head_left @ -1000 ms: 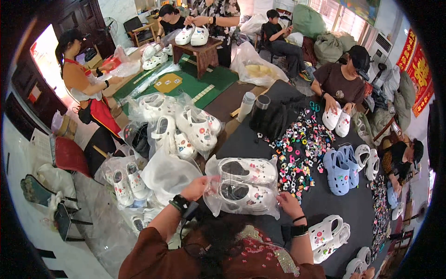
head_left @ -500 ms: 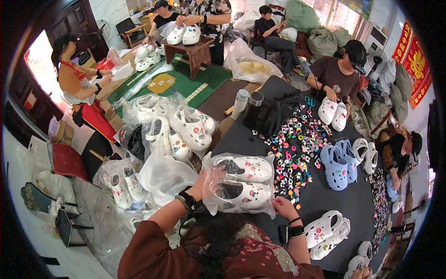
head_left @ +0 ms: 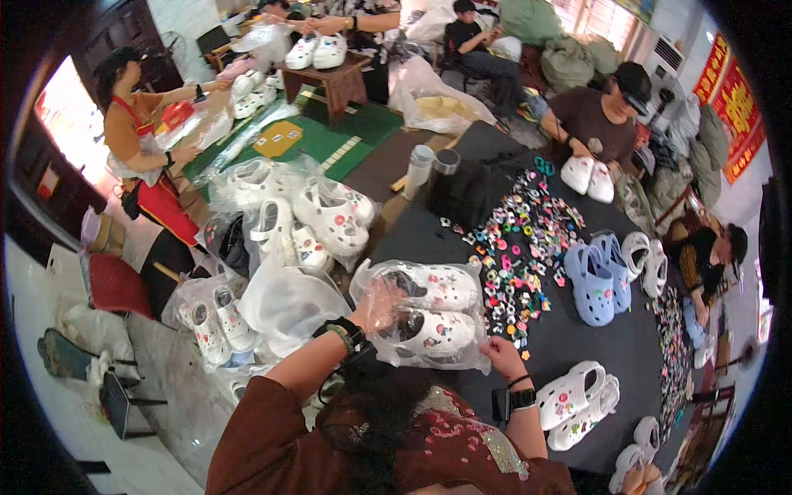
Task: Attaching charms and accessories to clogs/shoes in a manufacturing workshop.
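A pair of white clogs (head_left: 444, 287) with colourful charms lies side by side in a clear plastic bag (head_left: 419, 360) in front of me. My left hand (head_left: 379, 305) shows through the film at the left end, gripping bag and clogs by the heels; its fingertips are partly hidden. At the bag's lower right corner, my right hand (head_left: 503, 358) pinches the film between closed fingers. Just left of the bag is a crumpled white plastic bag (head_left: 293, 309). Beyond it sits a pile of bagged white clogs (head_left: 330, 216).
Loose colourful charms (head_left: 520, 256) are strewn over the black table (head_left: 487, 421). Blue clogs (head_left: 590, 280) and another white pair (head_left: 573, 404) stand to the right. Two bottles (head_left: 419, 169) stand at the back. Co-workers handle clogs at the far side and the right.
The bagged clogs and both hands have shifted slightly up and left in the picture, as the whole view moved a little. The co-worker at the far left has stretched an arm out.
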`<state>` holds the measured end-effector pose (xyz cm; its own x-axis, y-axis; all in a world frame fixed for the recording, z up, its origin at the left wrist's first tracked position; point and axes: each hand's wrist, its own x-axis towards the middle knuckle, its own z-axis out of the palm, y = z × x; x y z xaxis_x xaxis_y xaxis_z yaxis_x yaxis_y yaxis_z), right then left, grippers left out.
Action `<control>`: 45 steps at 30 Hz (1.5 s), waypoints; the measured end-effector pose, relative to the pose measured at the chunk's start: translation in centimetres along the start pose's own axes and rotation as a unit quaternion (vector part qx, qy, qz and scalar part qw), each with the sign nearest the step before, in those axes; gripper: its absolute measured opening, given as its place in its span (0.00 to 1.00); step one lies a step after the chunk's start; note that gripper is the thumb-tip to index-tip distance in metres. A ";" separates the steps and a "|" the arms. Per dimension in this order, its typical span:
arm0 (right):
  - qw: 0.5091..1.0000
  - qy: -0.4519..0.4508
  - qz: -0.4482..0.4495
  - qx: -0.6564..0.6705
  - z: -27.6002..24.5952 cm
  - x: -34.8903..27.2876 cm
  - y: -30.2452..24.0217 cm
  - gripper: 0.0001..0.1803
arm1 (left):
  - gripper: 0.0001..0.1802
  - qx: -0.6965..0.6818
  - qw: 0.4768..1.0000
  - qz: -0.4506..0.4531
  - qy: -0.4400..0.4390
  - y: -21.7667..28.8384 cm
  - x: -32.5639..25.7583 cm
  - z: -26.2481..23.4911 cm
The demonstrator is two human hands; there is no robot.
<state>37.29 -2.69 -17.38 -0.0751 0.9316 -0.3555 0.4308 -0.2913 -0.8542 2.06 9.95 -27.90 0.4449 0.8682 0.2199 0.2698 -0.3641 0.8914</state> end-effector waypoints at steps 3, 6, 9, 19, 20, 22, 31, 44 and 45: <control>0.999 0.014 0.013 -0.048 -0.5 -0.4 1.0 0.15 | 0.13 -0.379 0.917 -0.109 -0.055 6.9 0.2 -2.2; 0.994 0.059 0.046 0.077 -0.2 0.6 1.4 0.18 | 0.18 0.418 0.895 0.157 -0.001 10.9 -0.8 -4.0; 0.965 0.099 0.058 0.235 -1.3 1.1 -0.2 0.27 | 0.17 0.327 0.926 0.182 -0.040 11.9 -0.8 -4.9; 0.946 0.177 -0.008 0.272 -0.5 2.3 -4.5 0.09 | 0.12 0.486 0.820 0.300 -0.031 17.3 -0.9 -6.6; 0.936 0.215 -0.057 0.273 -1.1 2.4 -3.8 0.09 | 0.11 0.361 0.901 0.237 -0.034 17.2 -0.7 -6.6; 0.906 0.300 -0.119 0.274 -1.7 2.3 -3.4 0.09 | 0.10 0.376 0.900 0.219 -0.035 17.6 -0.5 -6.8; 0.804 0.456 -0.116 0.364 -9.7 -2.4 -2.1 0.12 | 0.13 0.322 0.940 0.082 0.071 16.7 -1.8 -8.0; 0.712 0.673 -0.179 0.088 -18.9 -14.0 -6.7 0.31 | 0.11 0.299 0.942 0.028 0.146 16.0 -0.8 -5.6; 0.713 0.672 -0.178 0.087 -19.0 -14.2 -7.0 0.31 | 0.11 0.298 0.944 0.030 0.135 15.8 -0.6 -5.2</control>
<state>52.43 -9.74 0.89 0.8290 0.2855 0.4810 0.4725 0.1028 -0.8753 1.61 5.46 -11.84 0.2620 0.8647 0.4285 0.7194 -0.4710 0.5106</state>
